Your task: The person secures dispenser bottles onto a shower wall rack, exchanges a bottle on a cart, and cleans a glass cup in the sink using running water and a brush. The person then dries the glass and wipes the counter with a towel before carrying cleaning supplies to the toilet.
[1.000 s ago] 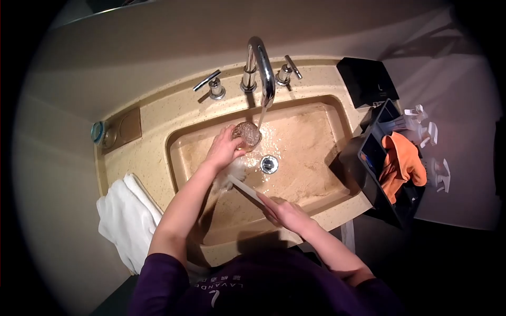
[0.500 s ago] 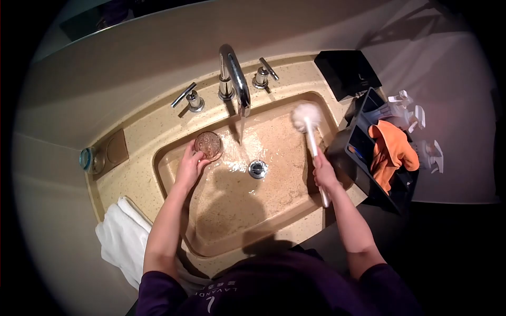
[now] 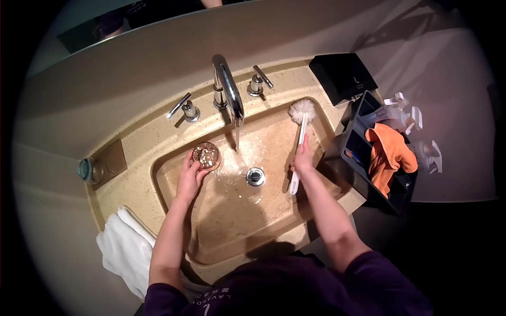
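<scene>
My left hand (image 3: 188, 179) grips a round clear drinking glass (image 3: 206, 156) over the left side of the sink basin (image 3: 226, 237). Its rim faces up at me, and wet glints show inside. In my right hand (image 3: 302, 158), fingers wrapped around the white handle, is a toilet brush (image 3: 303, 113) with a round white bristle head. That head is at the basin's back right corner; whether it touches the wall I cannot tell. Between my hands, water runs from the chrome faucet (image 3: 227, 87) toward the metal drain (image 3: 255, 177).
A black caddy (image 3: 337, 152) with an orange cloth (image 3: 390, 152) and several spray bottles (image 3: 403, 118) stands right of the basin. Behind it is a black box (image 3: 342, 79). A glass jar (image 3: 90, 171) sits at the left, and a white towel (image 3: 124, 245) drapes over the front left edge.
My right hand has moved left and away from me, bringing the brush further over the basin. The glass stays in my left hand at the basin's left side. The view has shifted slightly.
</scene>
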`<state>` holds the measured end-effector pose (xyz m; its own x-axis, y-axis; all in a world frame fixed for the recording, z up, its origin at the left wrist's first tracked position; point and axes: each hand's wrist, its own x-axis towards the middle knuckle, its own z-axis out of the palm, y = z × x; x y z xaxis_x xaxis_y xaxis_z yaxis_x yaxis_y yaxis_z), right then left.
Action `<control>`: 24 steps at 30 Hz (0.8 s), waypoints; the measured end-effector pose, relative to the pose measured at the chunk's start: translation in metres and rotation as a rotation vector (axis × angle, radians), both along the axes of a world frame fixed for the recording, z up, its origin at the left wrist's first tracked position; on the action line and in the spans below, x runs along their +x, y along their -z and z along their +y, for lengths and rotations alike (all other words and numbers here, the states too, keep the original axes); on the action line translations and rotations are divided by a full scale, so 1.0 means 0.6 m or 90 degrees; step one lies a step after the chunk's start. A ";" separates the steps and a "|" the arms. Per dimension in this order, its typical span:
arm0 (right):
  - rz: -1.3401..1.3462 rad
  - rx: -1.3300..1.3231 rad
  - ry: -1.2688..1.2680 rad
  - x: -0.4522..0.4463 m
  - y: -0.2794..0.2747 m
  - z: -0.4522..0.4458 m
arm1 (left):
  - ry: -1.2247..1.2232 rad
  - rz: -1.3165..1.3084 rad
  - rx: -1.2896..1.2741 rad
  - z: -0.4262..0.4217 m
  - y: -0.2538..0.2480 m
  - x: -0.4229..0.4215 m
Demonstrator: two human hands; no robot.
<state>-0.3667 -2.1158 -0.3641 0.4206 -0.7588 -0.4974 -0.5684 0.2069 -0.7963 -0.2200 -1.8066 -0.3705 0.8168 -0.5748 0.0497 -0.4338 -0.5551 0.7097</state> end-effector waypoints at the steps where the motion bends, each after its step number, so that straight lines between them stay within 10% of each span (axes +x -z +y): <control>1: 0.027 -0.086 -0.047 -0.005 0.030 0.011 | 0.000 -0.009 0.015 0.001 -0.002 -0.001; 6: 0.086 0.266 -0.378 -0.112 -0.153 0.097 | 0.016 -0.072 0.004 0.002 0.008 0.001; 12: 0.285 -0.412 -0.322 -0.084 -0.023 -0.039 | 0.020 -0.073 0.026 0.004 0.008 0.000; 24: 0.328 0.248 -0.507 -0.240 -0.275 0.068 | 0.048 -0.027 -0.117 -0.086 0.016 -0.007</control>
